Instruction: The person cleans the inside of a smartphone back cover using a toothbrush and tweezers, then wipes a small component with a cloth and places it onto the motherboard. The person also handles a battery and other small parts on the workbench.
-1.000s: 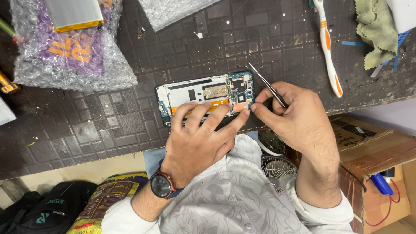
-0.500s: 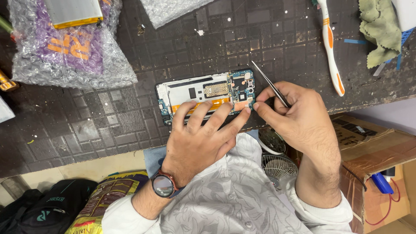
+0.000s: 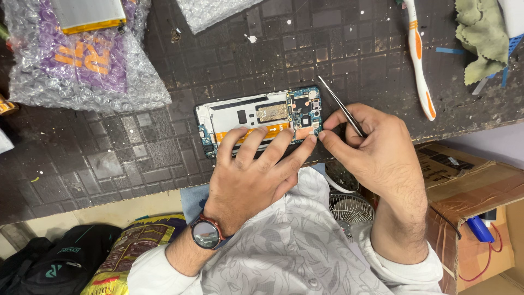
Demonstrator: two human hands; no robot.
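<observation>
An opened phone [image 3: 256,116] with its back off lies on the dark mat [image 3: 136,158], showing a white frame, a blue circuit board and an orange flex strip. My left hand [image 3: 256,169] rests on its near edge, fingers spread flat and pressing it down; a round watch [image 3: 206,234] sits on that wrist. My right hand [image 3: 376,147] holds thin metal tweezers [image 3: 341,106], whose upper end sticks up past the knuckles. Its thumb and forefinger pinch at the phone's right corner, hiding the tweezer tips.
A bubble-wrap bag [image 3: 82,60] with a flat silver battery lies at the back left. An orange-and-white toothbrush [image 3: 419,60] and a green cloth [image 3: 483,38] lie at the back right. A cardboard box [image 3: 475,202] and small fan [image 3: 349,210] sit below the table edge.
My right hand has shifted slightly, bringing its fingertips closer to the phone's right corner. My left hand stays pressed on the phone.
</observation>
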